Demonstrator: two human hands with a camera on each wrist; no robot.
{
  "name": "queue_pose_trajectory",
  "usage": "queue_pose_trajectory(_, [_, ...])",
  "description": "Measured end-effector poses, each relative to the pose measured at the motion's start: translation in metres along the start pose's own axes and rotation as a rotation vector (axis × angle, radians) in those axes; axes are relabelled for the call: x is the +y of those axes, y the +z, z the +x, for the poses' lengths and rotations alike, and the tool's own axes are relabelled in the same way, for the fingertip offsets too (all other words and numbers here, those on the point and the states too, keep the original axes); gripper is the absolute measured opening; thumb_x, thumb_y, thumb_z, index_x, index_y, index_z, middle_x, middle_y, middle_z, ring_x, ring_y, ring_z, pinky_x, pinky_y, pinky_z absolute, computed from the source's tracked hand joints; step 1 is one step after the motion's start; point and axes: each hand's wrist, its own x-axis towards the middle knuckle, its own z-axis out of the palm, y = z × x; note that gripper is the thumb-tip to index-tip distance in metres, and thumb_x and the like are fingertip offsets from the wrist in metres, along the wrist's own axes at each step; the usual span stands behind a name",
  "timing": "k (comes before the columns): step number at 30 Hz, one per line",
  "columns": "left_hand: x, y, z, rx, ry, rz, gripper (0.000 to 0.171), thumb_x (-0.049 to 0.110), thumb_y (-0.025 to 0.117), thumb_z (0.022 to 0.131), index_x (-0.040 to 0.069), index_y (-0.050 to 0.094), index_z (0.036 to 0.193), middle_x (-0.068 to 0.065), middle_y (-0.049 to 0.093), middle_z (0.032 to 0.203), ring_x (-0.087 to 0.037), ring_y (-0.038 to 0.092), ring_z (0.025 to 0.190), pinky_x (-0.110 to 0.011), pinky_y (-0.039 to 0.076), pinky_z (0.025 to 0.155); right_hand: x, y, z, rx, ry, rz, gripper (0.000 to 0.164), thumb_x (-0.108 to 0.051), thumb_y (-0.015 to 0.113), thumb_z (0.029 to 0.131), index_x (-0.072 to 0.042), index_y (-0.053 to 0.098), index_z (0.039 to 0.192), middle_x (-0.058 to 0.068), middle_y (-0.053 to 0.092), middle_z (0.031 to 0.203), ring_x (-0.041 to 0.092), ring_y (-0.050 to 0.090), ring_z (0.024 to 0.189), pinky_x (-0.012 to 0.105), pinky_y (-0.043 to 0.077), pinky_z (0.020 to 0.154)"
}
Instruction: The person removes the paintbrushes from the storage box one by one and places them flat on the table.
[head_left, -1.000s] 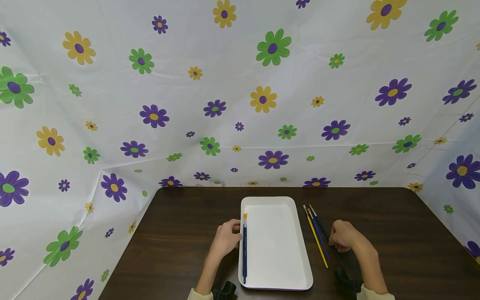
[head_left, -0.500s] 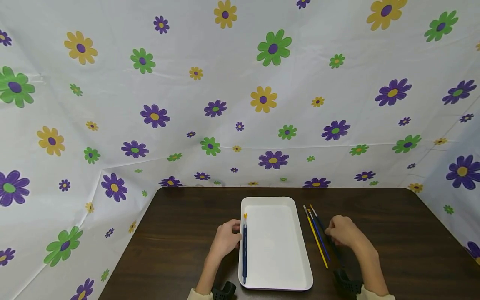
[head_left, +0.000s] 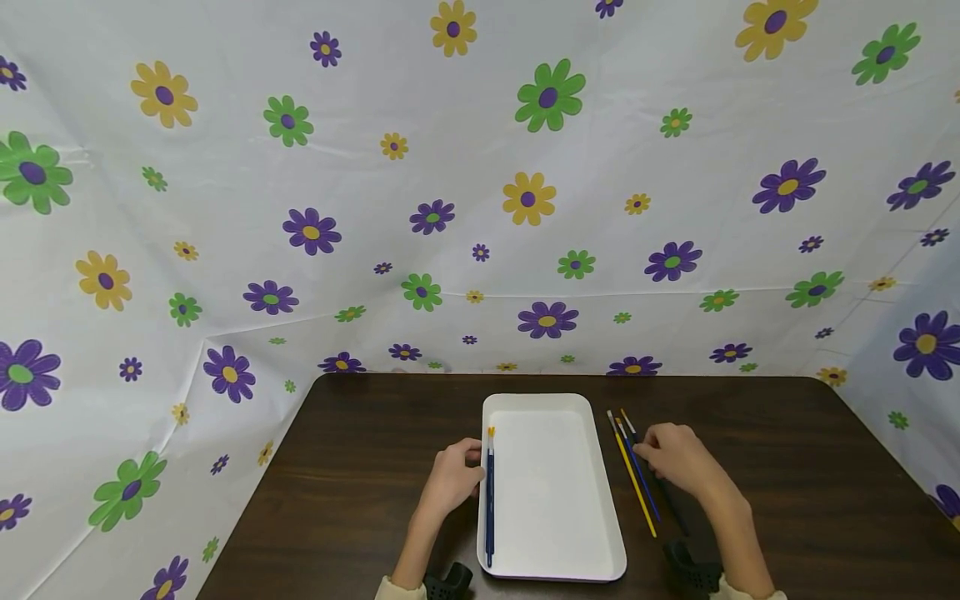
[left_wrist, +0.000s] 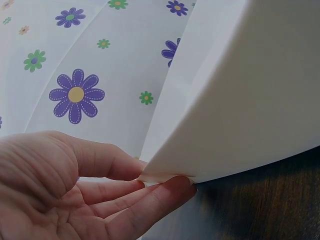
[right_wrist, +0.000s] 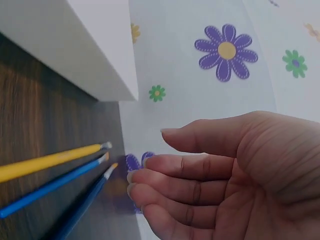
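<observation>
My left hand (head_left: 452,477) holds the left rim of a white tray (head_left: 555,492); in the left wrist view its thumb and fingers pinch the tray's edge (left_wrist: 215,125). Along the tray's left inner side lies dark blue paintbrush material (head_left: 490,500); whether it is one brush or two side by side, I cannot tell. My right hand (head_left: 678,454) is over the table right of the tray, above a dark navy paintbrush (right_wrist: 87,200) that it partly hides. In the right wrist view its fingers are loosely bent, thumb apart, holding nothing. Beside it lie a blue paintbrush (right_wrist: 55,184) and a yellow paintbrush (right_wrist: 55,159).
The dark wooden table (head_left: 360,483) extends on both sides of the tray. A white flower-patterned sheet (head_left: 465,167) hangs behind and at the sides. Black wrist mounts (head_left: 693,567) sit low by both forearms.
My right hand has shifted left and slightly farther forward along the navy paintbrush, closer to the blue one. The left hand, tray and brushes stay where they were.
</observation>
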Motion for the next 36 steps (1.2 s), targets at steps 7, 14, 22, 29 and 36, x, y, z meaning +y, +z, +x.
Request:
queue_pose_trajectory(7, [-0.002, 0.0, 0.001, 0.001, 0.0, 0.004, 0.037, -0.009, 0.062, 0.088, -0.01, 0.065, 0.125, -0.024, 0.072, 0.108, -0.02, 0.061, 0.052, -0.034, 0.055, 0.053, -0.014, 0.008, -0.003, 0.012, -0.069, 0.059, 0.017, -0.01, 0.065, 0.099, 0.0, 0.066, 0.085, 0.004, 0.059, 0.069, 0.016, 0.053, 0.06, 0.029, 0.046, 0.054])
queue_pose_trajectory(14, [-0.002, 0.0, 0.001, 0.003, -0.002, 0.008, 0.037, -0.009, 0.062, 0.087, -0.01, 0.065, 0.124, -0.024, 0.072, 0.107, -0.02, 0.062, 0.054, -0.033, 0.055, 0.053, -0.029, 0.016, -0.004, 0.029, -0.13, 0.094, 0.014, -0.009, 0.067, 0.098, 0.0, 0.068, 0.088, 0.003, 0.058, 0.068, 0.015, 0.051, 0.058, 0.029, 0.045, 0.053])
queue_pose_trajectory(22, [-0.001, 0.0, 0.001, 0.003, 0.0, 0.012, 0.037, -0.008, 0.062, 0.088, -0.01, 0.065, 0.124, -0.024, 0.072, 0.107, -0.022, 0.062, 0.053, -0.031, 0.053, 0.052, -0.044, 0.032, 0.0, 0.051, -0.182, 0.069, 0.009, -0.007, 0.07, 0.095, -0.002, 0.068, 0.088, -0.002, 0.054, 0.067, 0.014, 0.047, 0.06, 0.026, 0.043, 0.053])
queue_pose_trajectory(29, [-0.001, -0.001, 0.002, -0.001, -0.006, 0.013, 0.037, -0.007, 0.063, 0.089, -0.01, 0.064, 0.126, -0.025, 0.071, 0.11, -0.022, 0.063, 0.056, -0.032, 0.055, 0.055, -0.06, 0.049, 0.0, 0.039, -0.232, 0.072, 0.01, -0.005, 0.071, 0.094, -0.004, 0.068, 0.084, -0.005, 0.055, 0.066, 0.011, 0.047, 0.058, 0.025, 0.043, 0.052])
queue_pose_trajectory(36, [-0.002, 0.0, 0.002, -0.003, -0.011, 0.006, 0.037, -0.007, 0.063, 0.089, -0.01, 0.064, 0.127, -0.026, 0.071, 0.111, -0.022, 0.065, 0.058, -0.034, 0.057, 0.056, -0.075, 0.069, 0.0, 0.018, -0.287, 0.044, 0.014, -0.002, 0.074, 0.09, -0.005, 0.066, 0.079, -0.006, 0.053, 0.063, 0.009, 0.045, 0.057, 0.023, 0.041, 0.05])
